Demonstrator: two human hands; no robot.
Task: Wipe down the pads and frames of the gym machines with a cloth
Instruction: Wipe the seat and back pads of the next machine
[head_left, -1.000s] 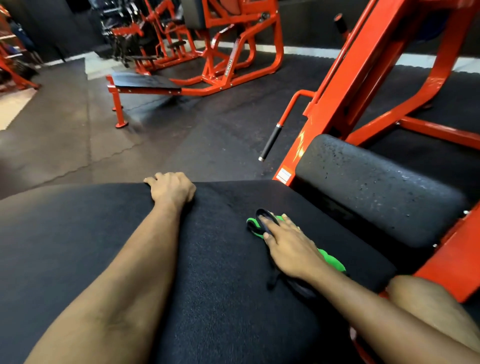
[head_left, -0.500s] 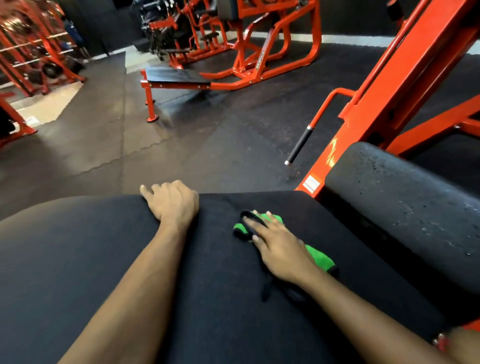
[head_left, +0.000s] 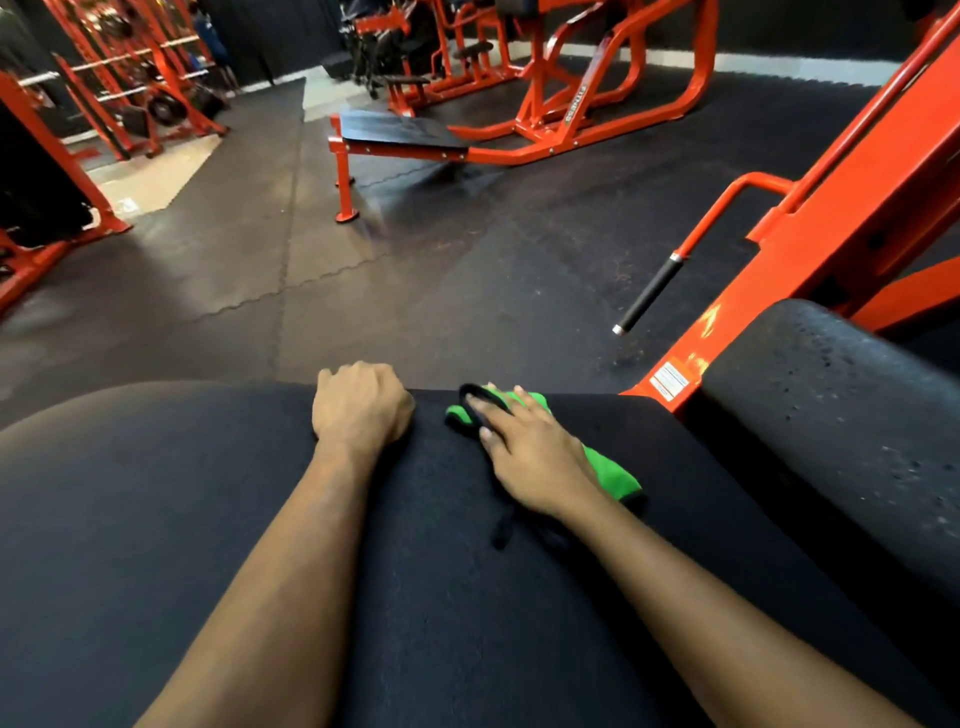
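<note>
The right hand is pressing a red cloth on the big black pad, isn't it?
Not quite: the cloth is green with black trim, not red. The head view shows the right hand pressing it flat on the big black pad.

GYM FLOOR: A broad black pad (head_left: 156, 519) fills the foreground of a weight-training hall. Just right of the pad rises an orange steel frame (head_left: 852, 218), a white warning label (head_left: 670, 379) at its foot and a black-gripped handle (head_left: 649, 293) jutting out past the pad's far right corner. Beyond the pad, dark interlocking rubber floor tiles (head_left: 260, 280) run to a low black platform (head_left: 400, 130) on orange legs and more orange machines (head_left: 597, 78). Far beyond the pad to the left, a rack (head_left: 130, 78) carries bars and a weight plate (head_left: 163, 109).
</note>
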